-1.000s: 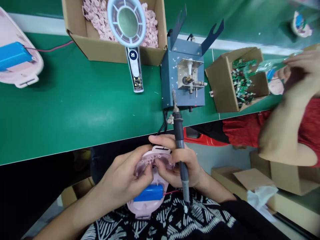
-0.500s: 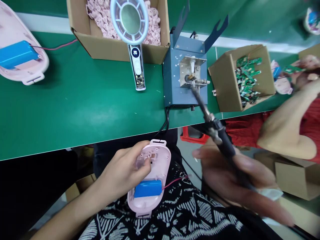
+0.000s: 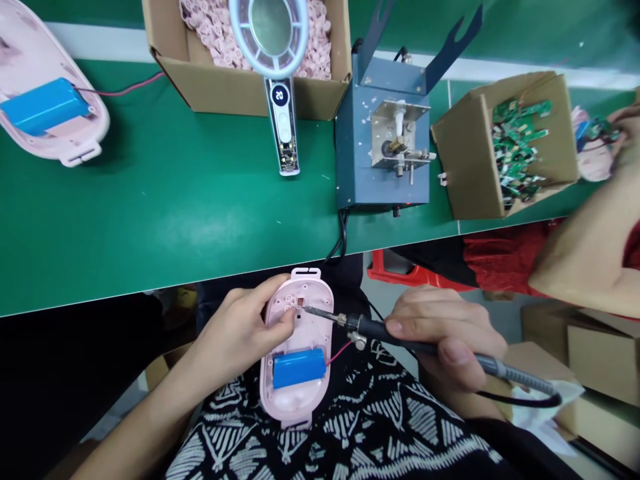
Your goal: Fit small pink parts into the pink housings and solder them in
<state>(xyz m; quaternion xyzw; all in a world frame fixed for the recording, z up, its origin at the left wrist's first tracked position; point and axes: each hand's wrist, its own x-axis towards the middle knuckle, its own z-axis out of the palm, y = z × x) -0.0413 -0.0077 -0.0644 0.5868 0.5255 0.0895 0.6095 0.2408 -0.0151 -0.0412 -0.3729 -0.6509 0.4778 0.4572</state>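
Both hands were occupied over the person's lap: the left hand point(image 3: 253, 327) was clamped on the left edge of a pink shell point(image 3: 310, 337), thumb inside the wall, and the right hand point(image 3: 445, 330) was closed around the handle of a soldering iron point(image 3: 373, 328). The shell lay open side up over a patterned garment point(image 3: 345, 427), just in front of the table point(image 3: 200, 200). A blue battery point(image 3: 299, 368) lay across its nearer half, and a red lead point(image 3: 339, 353) ran from the battery's right end over the rim. The iron entered from the right, its tip point(image 3: 316, 311) beside a small rectangular opening point(image 3: 301, 302) in the farther half, near the left thumb; whether the tip touched anything could not be told, nor whether the left fingertips also pinched a small part. The step in hand was judged to be work with the iron at this opening; the next move seemed to call for a steady shell, fine control of the tip and fingers clear of possibly hot metal. On the table, a blue metal unit point(image 3: 357, 173) with two notched brackets stood between a left carton point(image 3: 215, 93) of pink pieces point(image 3: 215, 37) and a right carton point(image 3: 470, 160) of green circuit boards point(image 3: 517, 147), and a second shell point(image 3: 95, 137) lay at far left
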